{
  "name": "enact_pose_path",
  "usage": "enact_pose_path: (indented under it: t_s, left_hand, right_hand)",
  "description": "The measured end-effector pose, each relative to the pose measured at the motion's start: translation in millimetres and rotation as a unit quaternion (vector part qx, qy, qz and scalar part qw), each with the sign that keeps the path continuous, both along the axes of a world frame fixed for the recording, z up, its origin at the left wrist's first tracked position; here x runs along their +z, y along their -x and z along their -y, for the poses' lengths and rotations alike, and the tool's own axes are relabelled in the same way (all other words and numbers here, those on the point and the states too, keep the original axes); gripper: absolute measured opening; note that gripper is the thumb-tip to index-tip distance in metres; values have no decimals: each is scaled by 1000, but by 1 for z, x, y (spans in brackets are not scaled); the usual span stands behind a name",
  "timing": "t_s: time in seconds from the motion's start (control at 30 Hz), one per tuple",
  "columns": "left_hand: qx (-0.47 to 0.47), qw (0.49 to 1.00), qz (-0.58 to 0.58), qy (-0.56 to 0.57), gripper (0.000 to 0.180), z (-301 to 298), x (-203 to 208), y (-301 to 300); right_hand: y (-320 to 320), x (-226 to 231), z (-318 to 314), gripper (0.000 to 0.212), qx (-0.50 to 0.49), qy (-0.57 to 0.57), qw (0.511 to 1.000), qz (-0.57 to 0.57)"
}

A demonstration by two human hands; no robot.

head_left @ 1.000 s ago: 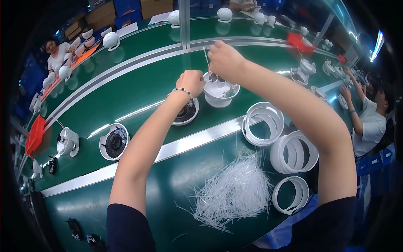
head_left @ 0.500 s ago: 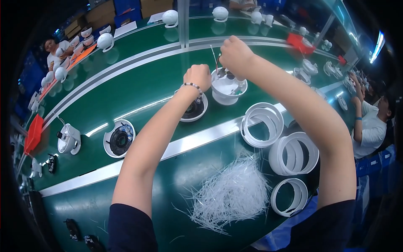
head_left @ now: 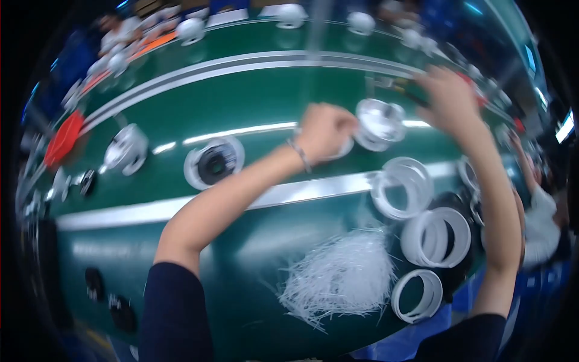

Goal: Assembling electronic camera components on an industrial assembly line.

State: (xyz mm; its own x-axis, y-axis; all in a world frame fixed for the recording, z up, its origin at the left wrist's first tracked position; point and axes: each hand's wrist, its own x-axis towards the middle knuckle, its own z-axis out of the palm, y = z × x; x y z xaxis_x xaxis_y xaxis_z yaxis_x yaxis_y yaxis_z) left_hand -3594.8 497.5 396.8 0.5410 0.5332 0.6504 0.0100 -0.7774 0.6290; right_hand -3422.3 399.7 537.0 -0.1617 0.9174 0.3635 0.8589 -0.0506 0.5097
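My left hand (head_left: 325, 130) is closed, fingers curled in, in front of a white shell (head_left: 344, 149) that it mostly covers. What it pinches, if anything, is hidden. A white round housing (head_left: 380, 125), its top facing up, stands just right of it on the green table. My right hand (head_left: 449, 99), smeared by motion, is raised to the right of that housing. A dark, wire-like strip (head_left: 413, 95) with a yellowish patch shows beside its fingers; whether they grip it is too blurred to tell.
A heap of clear thin strips (head_left: 341, 280) lies nearer me, beside several white rings (head_left: 435, 237). To the left are a white shell with a black disc (head_left: 214, 163), a white housing (head_left: 125, 149) and a red bin (head_left: 63, 139). A metal rail (head_left: 283, 192) crosses the table.
The view has swung, so the scene sits farther right and partly higher. My right hand has moved right, away from the white housing. My left hand remains near the shell.
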Motion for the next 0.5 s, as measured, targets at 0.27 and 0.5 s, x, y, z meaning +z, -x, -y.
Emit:
enact_pose_path:
  t_s: [0.27, 0.5]
  left_hand:
    - [93, 969, -228, 22, 40, 122, -10, 265]
    - [544, 775, -320, 21, 23, 236, 8, 509]
  right_hand:
    - [113, -30, 138, 56, 239, 126, 909, -317]
    - [191, -97, 199, 55, 276, 283, 813, -427]
